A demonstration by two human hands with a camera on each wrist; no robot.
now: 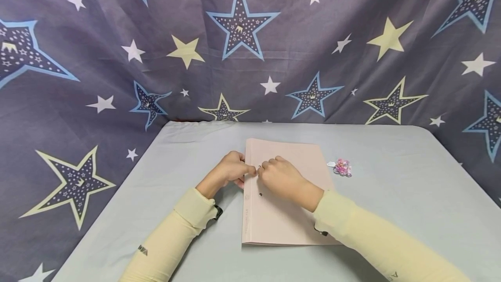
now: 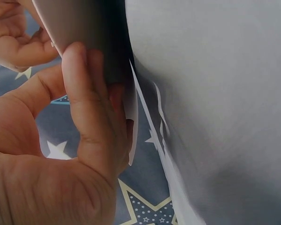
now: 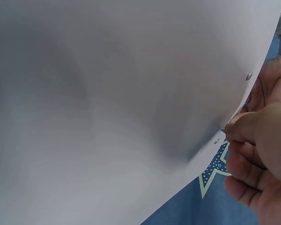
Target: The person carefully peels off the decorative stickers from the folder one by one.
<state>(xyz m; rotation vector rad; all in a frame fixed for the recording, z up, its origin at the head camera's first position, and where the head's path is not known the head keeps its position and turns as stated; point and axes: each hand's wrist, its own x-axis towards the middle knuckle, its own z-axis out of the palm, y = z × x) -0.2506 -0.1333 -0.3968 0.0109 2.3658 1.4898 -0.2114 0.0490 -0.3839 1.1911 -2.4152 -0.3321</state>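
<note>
A pale pink folder lies on the table, its creased spine strip to the left. My left hand grips that spine edge, thumb on top and fingers underneath; the left wrist view shows the fingers around the folder's edge. Over the cover, my right hand has its fingers curled, thumb and fingertip pinching a small metal piece close to the cover's eyelets. Most of this piece is hidden by the fingertips, and I cannot tell its kind. One eyelet shows below the right hand.
Right of the folder lies a small pile of pink and purple shiny bits with a white tag. A grey cloth covers the table. Behind and to the sides hangs a dark curtain with stars.
</note>
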